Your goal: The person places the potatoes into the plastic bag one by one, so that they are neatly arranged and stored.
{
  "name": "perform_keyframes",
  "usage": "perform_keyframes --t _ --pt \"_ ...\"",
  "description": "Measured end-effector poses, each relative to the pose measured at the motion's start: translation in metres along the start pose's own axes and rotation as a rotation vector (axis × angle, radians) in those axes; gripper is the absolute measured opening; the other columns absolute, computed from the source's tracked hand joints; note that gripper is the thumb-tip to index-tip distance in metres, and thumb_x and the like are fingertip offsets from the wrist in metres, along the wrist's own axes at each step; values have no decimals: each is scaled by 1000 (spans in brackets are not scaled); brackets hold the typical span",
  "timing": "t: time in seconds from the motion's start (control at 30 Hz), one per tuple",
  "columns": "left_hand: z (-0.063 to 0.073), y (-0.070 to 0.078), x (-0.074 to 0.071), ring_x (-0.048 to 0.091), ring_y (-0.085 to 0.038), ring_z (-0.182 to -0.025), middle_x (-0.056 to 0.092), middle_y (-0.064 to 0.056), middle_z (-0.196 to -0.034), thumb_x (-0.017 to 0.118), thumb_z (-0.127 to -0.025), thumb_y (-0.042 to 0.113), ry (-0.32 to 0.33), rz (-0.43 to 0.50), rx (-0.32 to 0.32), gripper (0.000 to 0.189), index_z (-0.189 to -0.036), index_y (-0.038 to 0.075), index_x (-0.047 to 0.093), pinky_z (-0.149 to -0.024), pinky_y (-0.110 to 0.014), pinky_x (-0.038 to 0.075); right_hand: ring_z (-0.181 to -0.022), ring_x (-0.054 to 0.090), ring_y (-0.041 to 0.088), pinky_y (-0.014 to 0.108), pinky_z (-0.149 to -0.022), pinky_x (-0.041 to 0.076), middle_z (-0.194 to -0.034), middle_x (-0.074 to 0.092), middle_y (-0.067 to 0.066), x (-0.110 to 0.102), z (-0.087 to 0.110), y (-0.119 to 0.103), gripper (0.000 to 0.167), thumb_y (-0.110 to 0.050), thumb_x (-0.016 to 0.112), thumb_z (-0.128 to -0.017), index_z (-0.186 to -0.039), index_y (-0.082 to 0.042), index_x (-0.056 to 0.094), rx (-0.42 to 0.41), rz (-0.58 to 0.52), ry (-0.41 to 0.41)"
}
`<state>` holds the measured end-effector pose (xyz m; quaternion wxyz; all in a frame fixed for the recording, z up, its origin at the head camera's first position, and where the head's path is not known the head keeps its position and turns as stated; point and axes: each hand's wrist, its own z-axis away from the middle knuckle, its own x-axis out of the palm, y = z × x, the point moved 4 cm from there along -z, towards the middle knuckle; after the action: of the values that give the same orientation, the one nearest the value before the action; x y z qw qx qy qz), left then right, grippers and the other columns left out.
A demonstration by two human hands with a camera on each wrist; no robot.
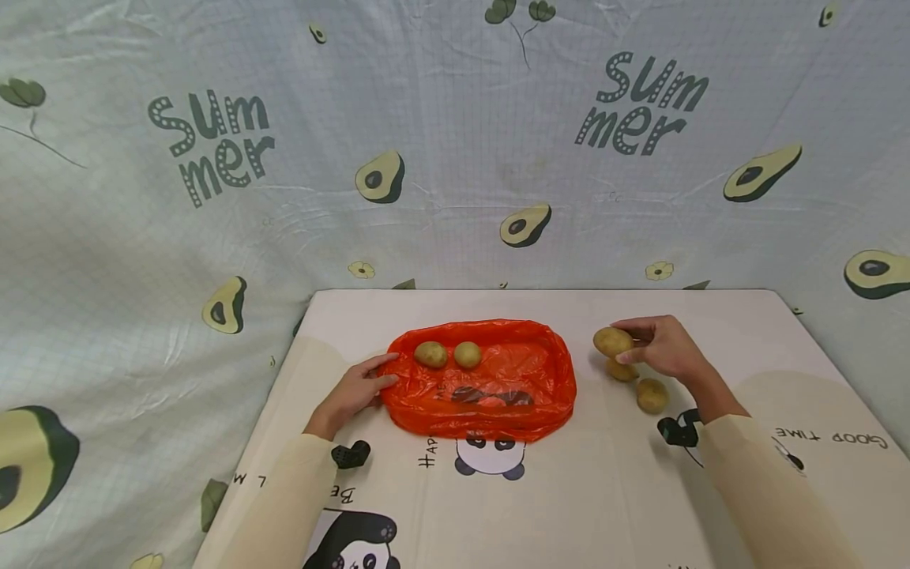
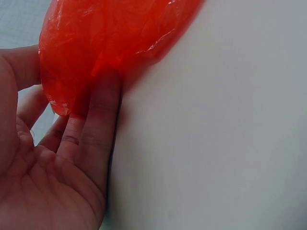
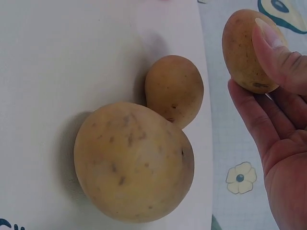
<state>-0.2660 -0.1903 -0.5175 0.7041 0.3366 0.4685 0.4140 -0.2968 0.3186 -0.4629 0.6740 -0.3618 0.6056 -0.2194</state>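
Gripping a potato right of the red bag

I am watching the right hand, the nearer, pinching it, long axis running roughly sideways toward the bag; the left hand is pinching the bag's left rim. The head view is overlapping it with a loose potato; the right wrist view is separating them.

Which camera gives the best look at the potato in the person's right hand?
The right wrist view: the held potato appears close up there, its spotted skin clear, though the thumb of the right hand covers part of it. The head view shows it much smaller; the left wrist view doesn't show it.
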Motion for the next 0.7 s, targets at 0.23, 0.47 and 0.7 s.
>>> perform_keyframes --t 0.23,0.47,0.7 --pt "-1 0 0 57 -21 -98 52 -19 -150 58 -106 19 7 -5 -4 53 -158 16 46 -74 -25 48 -120 69 44 36 -92 61 -135 67 27 2 -2 -2 58 -7 85 -83 -136 5 65 -1 12 -3" --pt "-2 0 -1 58 -20 -98 52 -19 -150 58 -106 19 8 -5 -1 54 -158 15 46 -75 -25 48 -122 68 45 49 -98 58 -136 67 27 5 -4 -5 57 -8 85 -84 -136 4 65 -5 8 -11" --pt "-2 -1 0 58 -22 -103 51 -19 -153 59 -106 19 6 4 -9 54 -158 15 46 -75 -25 49 -120 68 45 52 -99 58 -135 67 28 9 -4 -6 55 -8 84 -84 -135 3 66 -6 -1 -17"
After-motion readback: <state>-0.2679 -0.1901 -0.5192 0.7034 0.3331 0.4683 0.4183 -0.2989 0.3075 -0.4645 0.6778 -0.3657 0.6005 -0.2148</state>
